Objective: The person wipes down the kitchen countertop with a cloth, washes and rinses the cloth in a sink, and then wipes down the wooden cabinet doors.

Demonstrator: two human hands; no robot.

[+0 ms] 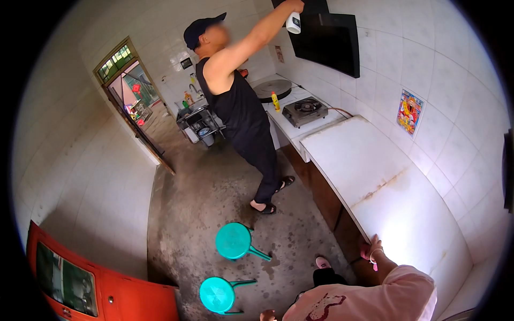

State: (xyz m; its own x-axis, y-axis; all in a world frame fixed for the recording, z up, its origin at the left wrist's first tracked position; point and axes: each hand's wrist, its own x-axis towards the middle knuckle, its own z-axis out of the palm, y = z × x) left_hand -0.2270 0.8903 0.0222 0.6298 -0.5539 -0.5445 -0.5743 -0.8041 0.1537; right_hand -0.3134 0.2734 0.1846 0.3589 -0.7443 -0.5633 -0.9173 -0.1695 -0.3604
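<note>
At the lower right, my right hand [374,251] is at the front edge of the white counter [375,176], its fingers curled over the edge. A bracelet and a small pink item show at its wrist. Only a bit of my left hand [267,315] shows at the bottom edge, close to a green stool [217,295]; its fingers are too cut off to read. My pink sleeve and shirt [342,304] fill the bottom right.
A person [238,107] in black stands by the counter, raising a white bottle [293,23] near a dark wall panel [326,45]. A gas stove [305,111] and yellow bottle [275,101] sit behind. Another green stool [233,241] and an orange cabinet [134,299] stand left.
</note>
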